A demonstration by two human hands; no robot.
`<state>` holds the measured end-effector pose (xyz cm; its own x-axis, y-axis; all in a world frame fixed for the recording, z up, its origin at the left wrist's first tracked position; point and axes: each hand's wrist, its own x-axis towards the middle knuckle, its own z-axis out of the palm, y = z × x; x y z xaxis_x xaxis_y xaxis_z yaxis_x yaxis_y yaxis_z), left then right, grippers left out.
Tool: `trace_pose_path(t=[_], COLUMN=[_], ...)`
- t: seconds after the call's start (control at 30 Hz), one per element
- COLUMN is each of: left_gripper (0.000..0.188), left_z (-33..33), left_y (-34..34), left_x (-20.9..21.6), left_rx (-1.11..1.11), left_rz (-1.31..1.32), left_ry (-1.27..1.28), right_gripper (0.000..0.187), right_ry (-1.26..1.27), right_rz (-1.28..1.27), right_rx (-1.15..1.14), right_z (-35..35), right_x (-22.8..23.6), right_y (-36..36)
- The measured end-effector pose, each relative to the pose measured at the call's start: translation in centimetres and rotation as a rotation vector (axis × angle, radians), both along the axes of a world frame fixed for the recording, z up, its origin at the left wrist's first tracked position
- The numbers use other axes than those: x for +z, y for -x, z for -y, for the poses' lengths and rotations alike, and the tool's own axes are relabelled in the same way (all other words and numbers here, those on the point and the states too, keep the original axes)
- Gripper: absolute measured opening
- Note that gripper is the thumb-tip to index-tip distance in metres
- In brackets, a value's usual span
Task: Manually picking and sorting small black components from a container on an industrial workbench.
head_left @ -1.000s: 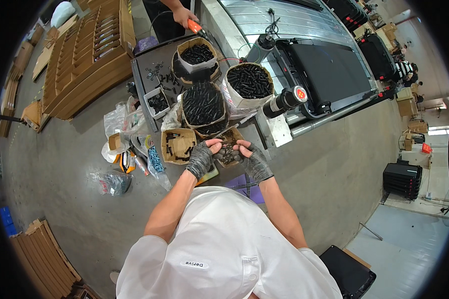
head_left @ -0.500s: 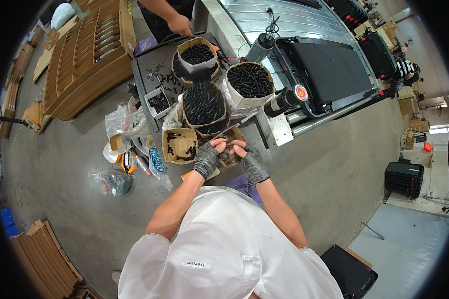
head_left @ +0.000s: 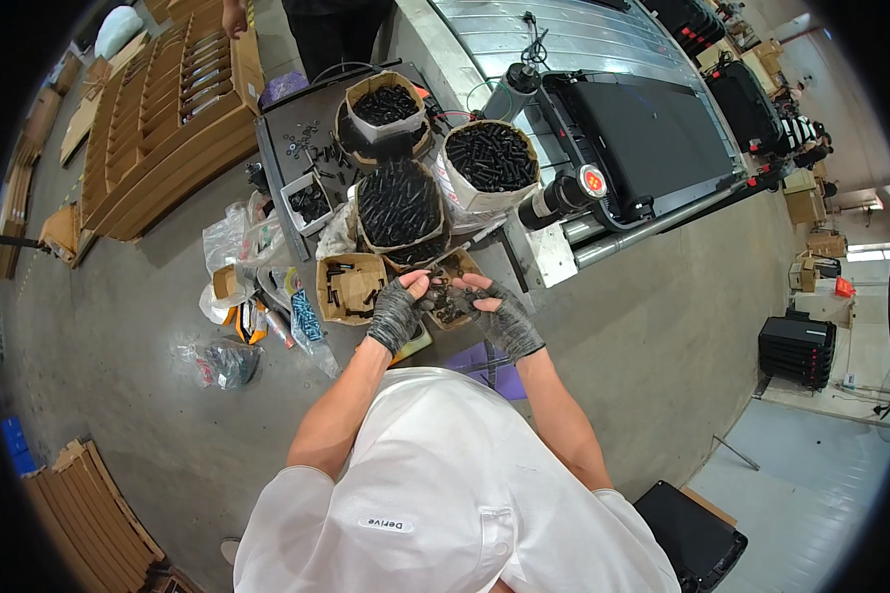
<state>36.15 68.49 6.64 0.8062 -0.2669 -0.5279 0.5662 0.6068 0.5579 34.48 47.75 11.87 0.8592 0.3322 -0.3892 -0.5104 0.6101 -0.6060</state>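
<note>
Since the earlier frame both gloved hands have spread slightly apart over the small cardboard box [head_left: 452, 296], and the other person's hand at the far end of the work table [head_left: 289, 119] has gone from there. Left hand [head_left: 396, 314] and right hand [head_left: 505, 318], in grey fingerless gloves, are cupped palm-up with fingers curled inward around a loose heap of small dark metal fasteners [head_left: 443, 302], held between the palms just above that box. Neither hand is fully closed; how many pieces each holds cannot be told. Just beyond the fingertips stands a tall paper-lined bin of black cylindrical parts [head_left: 398, 205]; to the left of the left hand lies an open box of dark parts [head_left: 351, 286]. Such fasteners are judged rigid, dense and free-sliding, so they are best scooped from beneath in a cupped palm rather than pinched.
</note>
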Motion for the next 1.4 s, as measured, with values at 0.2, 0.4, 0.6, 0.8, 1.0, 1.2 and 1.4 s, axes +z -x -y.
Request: trace_pose_path(t=[0.2, 0.4, 0.6, 0.8, 1.0, 1.2, 1.4], left_gripper=[0.030, 0.030, 0.030, 0.030, 0.030, 0.028, 0.025], left_z=[0.0, 0.5, 0.9, 1.4, 1.6, 1.9, 2.4], left_y=[0.6, 0.5, 0.3, 0.3, 0.4, 0.5, 0.6], left_x=[0.6, -0.5, -0.3, 0.0, -0.9, -0.5, 0.7], left_rx=[-0.013, -0.032, -0.036, -0.056, -0.067, -0.076, -0.055], left_rz=[0.012, 0.096, 0.102, 0.108, 0.141, 0.168, 0.155], left_ry=[-0.057, -0.086, -0.075, -0.095, -0.195, -0.249, -0.333], right_gripper=[0.036, 0.030, 0.025, 0.026, 0.025, 0.025, 0.018], right_ry=[0.126, 0.244, 0.292, 0.158, 0.174, 0.242, 0.761], right_rz=[-0.007, -0.020, -0.013, -0.094, -0.100, -0.104, 0.047], right_rx=[-0.016, 0.017, 0.037, 0.000, -0.036, -0.115, -0.283], right_z=[0.3, 0.1, -0.4, -0.8, -1.8, -3.1, -4.5], right_x=[-1.7, -1.8, -1.3, -1.8, -1.1, -0.7, -0.6], right_y=[0.5, 0.6, 0.7, 0.6, 0.4, 0.4, 0.3])
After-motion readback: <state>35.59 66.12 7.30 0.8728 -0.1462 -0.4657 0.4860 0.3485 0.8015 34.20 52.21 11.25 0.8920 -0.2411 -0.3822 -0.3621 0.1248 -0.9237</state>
